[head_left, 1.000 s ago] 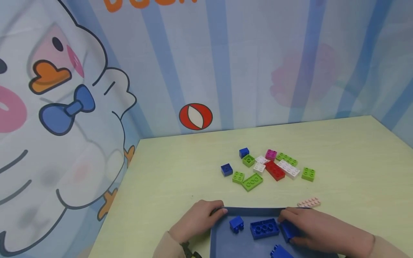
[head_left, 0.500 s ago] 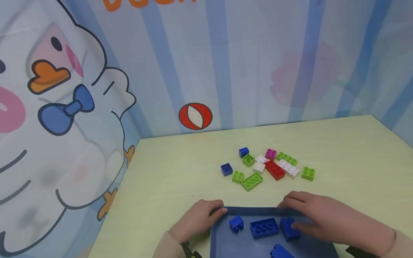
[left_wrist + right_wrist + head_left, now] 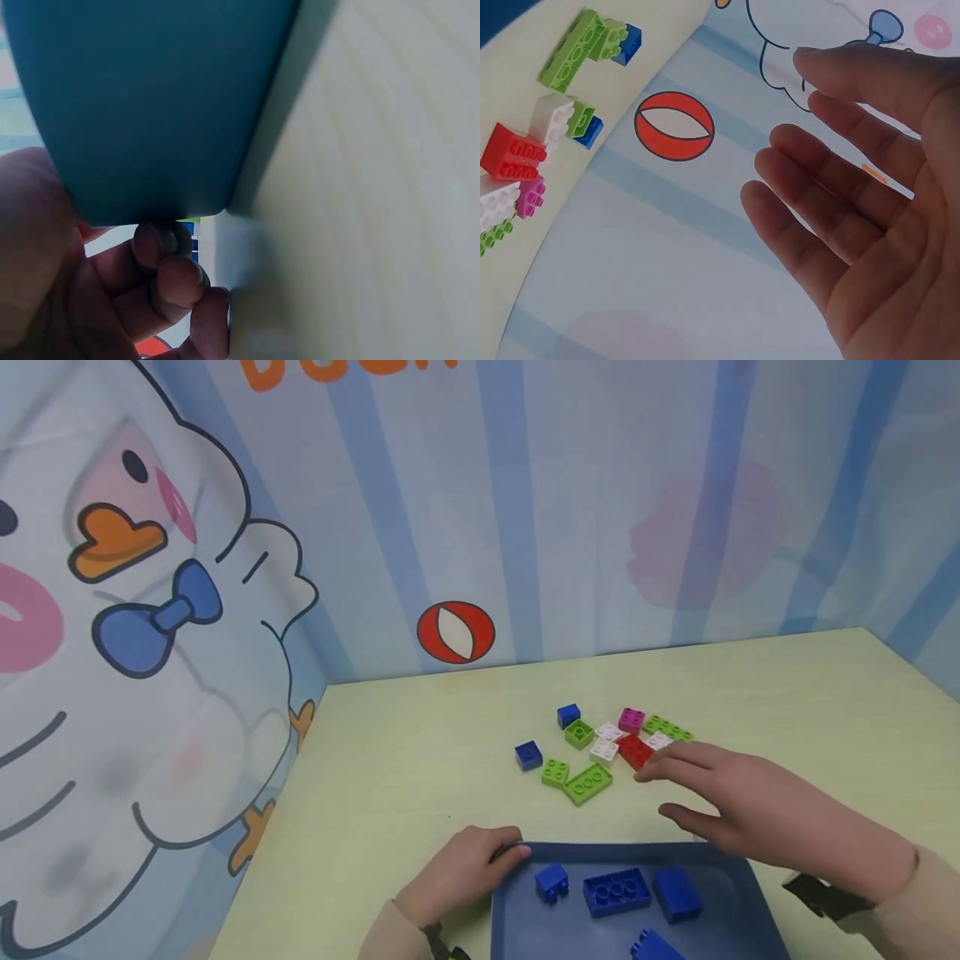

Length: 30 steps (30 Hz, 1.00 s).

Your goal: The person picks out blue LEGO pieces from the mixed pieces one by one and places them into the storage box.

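My left hand [image 3: 461,872] grips the far left corner of a dark blue tray [image 3: 551,937], thumb at the rim. In the left wrist view its curled fingertips [image 3: 180,279] press against the tray's outer wall. Several blue building bricks lie in the tray, among them a 2x4 brick turned underside up [image 3: 617,893] and a smooth-faced blue brick [image 3: 677,893]. My right hand [image 3: 787,814] hovers beyond the tray's far right rim, fingers spread and holding nothing. Its fingertips overlap a red brick [image 3: 632,748] in the head view.
Loose bricks lie farther back on the pale table [image 3: 390,760]: several green ones, including a long green brick [image 3: 588,783], a white brick [image 3: 603,752], a magenta brick [image 3: 632,719] and a dark blue brick [image 3: 528,755]. A printed cloth backdrop [image 3: 562,527] stands behind.
My right hand has let go of the blue brick in the tray, lifted away and moved forward over the far rim. The left hand stays on the tray corner.
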Available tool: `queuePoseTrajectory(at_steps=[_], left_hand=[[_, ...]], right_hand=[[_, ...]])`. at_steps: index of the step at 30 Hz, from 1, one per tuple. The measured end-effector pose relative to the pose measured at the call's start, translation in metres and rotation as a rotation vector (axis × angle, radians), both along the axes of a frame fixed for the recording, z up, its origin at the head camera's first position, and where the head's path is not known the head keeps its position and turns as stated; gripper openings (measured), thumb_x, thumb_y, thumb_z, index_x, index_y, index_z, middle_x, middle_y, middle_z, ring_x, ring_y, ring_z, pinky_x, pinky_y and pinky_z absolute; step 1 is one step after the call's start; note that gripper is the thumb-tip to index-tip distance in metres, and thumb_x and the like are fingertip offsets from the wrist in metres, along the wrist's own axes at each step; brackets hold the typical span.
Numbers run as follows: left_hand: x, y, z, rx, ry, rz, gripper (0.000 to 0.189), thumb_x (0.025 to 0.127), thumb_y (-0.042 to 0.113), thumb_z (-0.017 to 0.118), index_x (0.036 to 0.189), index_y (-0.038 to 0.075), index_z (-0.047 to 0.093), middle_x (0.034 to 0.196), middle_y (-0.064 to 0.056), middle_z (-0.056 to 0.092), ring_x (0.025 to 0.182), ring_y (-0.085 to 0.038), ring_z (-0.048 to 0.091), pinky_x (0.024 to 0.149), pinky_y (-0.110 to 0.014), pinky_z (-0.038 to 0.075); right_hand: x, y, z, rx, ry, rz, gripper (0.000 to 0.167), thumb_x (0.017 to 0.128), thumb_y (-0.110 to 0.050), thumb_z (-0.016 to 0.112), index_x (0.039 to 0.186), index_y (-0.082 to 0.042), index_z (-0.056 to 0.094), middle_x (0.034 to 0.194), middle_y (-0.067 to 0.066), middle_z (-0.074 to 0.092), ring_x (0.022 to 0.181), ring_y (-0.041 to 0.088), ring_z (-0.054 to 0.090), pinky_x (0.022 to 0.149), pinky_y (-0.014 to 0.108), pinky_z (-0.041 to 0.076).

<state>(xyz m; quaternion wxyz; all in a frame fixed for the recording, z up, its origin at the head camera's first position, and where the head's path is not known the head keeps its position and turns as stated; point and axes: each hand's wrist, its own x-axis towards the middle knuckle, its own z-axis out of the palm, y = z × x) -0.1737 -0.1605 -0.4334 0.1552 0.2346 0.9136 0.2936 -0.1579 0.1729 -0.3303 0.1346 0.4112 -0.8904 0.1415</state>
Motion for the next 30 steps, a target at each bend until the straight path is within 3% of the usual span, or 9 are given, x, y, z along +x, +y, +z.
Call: queuePoseTrajectory(at_steps=[10,13,16,22,30], left_hand=[[0.000,0.001,0.001,-0.004,-0.001,-0.001,0.021,0.105,0.033,0.055,0.090,0.020,0.062,0.068,0.010,0.048,0.061,-0.005,0.047,0.062,-0.024,0.040],[0.001,0.002,0.002,-0.009,-0.004,0.005,0.021,0.105,0.033,0.055,0.090,0.020,0.063,0.068,0.010,0.049,0.062,-0.005,0.047,0.062,-0.024,0.040],[0.001,0.002,0.002,-0.015,-0.003,0.007,0.021,0.105,0.033,0.055,0.090,0.020,0.062,0.068,0.010,0.049,0.062,-0.005,0.048,0.062,-0.024,0.040],[0.000,0.001,0.001,-0.011,-0.005,0.005,0.021,0.105,0.033,0.055,0.091,0.020,0.062,0.068,0.010,0.049,0.062,-0.004,0.048,0.062,-0.024,0.041],[0.000,0.000,0.000,-0.007,0.021,-0.005,0.021,0.105,0.034,0.055,0.089,0.021,0.061,0.068,0.011,0.048,0.062,-0.004,0.047,0.063,-0.024,0.040]], right_hand=[[-0.024,-0.019,0.008,-0.049,-0.024,0.013,0.036,0.087,-0.014,0.080,0.120,-0.017,0.068,0.119,-0.001,0.065,0.087,0.008,0.064,0.070,0.029,0.055],[-0.033,-0.026,0.012,-0.060,-0.051,-0.015,0.034,0.089,-0.014,0.078,0.121,-0.017,0.068,0.116,-0.002,0.065,0.081,0.005,0.061,0.068,0.027,0.053],[-0.045,-0.032,0.016,-0.059,-0.099,-0.056,0.033,0.090,-0.015,0.077,0.122,-0.015,0.068,0.115,-0.001,0.065,0.084,0.007,0.062,0.072,0.031,0.055],[-0.082,-0.043,0.012,-0.062,-0.225,-0.143,0.035,0.093,-0.016,0.074,0.127,-0.011,0.066,0.125,0.007,0.064,0.105,0.024,0.064,0.087,0.045,0.054],[-0.138,-0.056,-0.016,-0.066,-0.383,-0.199,0.038,0.096,-0.014,0.068,0.132,-0.006,0.061,0.130,0.016,0.060,0.120,0.036,0.057,0.099,0.053,0.046]])
